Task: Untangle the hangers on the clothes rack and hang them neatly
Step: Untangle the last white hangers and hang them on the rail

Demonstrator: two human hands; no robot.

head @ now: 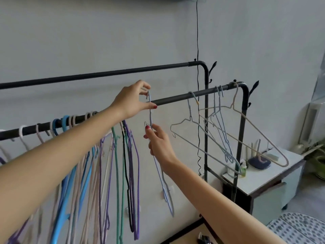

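The black front rail (184, 96) carries bunched colored hangers (98, 155) at left, four pale hangers (218, 134) at right

The rack (184, 97) is black, its two rails and posts alike. The hanger (150, 110) pinched at the near rail is pale blue, and the nails (155, 107) of the hands on it are red. Left of it on the rack hang purple hangers (135, 155), a black one (125, 164), a green one (116, 164), bright blue ones (65, 124) and beige-pink ones (84, 173). Toward the rack's right end hang grey-blue hangers (190, 120) and a beige hanger (263, 138). Behind the rack the wall (88, 41) is pale grey, with a black cord (197, 41) down it. Right of the rack, the cabinet (274, 176) is white-topped with dark edges; below it lies white cloth (299, 229) with grey dots
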